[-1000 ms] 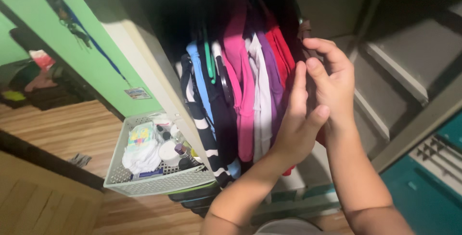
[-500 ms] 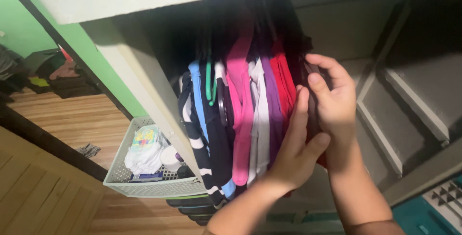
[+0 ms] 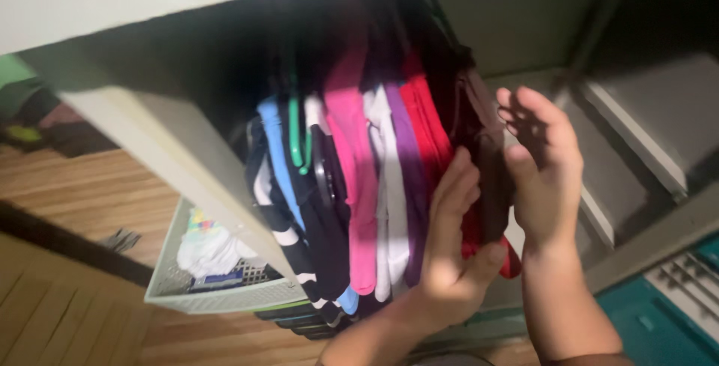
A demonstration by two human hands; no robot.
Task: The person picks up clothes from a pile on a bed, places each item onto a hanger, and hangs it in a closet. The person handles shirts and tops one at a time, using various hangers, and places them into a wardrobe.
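Note:
A row of hanging clothes fills an open grey wardrobe [image 3: 142, 141]: a striped navy piece, a blue one, a pink garment [image 3: 352, 164], a white one, a purple one, a red garment [image 3: 423, 122] and a dark brown garment [image 3: 490, 179] at the right end. My left hand [image 3: 453, 239] lies flat against the red garment's right side, fingers pointing up. My right hand [image 3: 543, 164] is on the other side of the dark brown garment, fingers spread and slightly curled. The dark garment hangs between both hands.
A pale plastic basket [image 3: 217, 291] with white cloth and small bottles sits low on the left of the wardrobe side panel. Wooden floor [image 3: 82, 194] spreads to the left. Grey inner shelves [image 3: 636, 134] lie to the right, and a teal surface [image 3: 659, 321] shows at the bottom right.
The view has tilted so the wardrobe top fills more of the frame. My right hand has drawn back from my left and opened its fingers. The left hand stays against the red garment.

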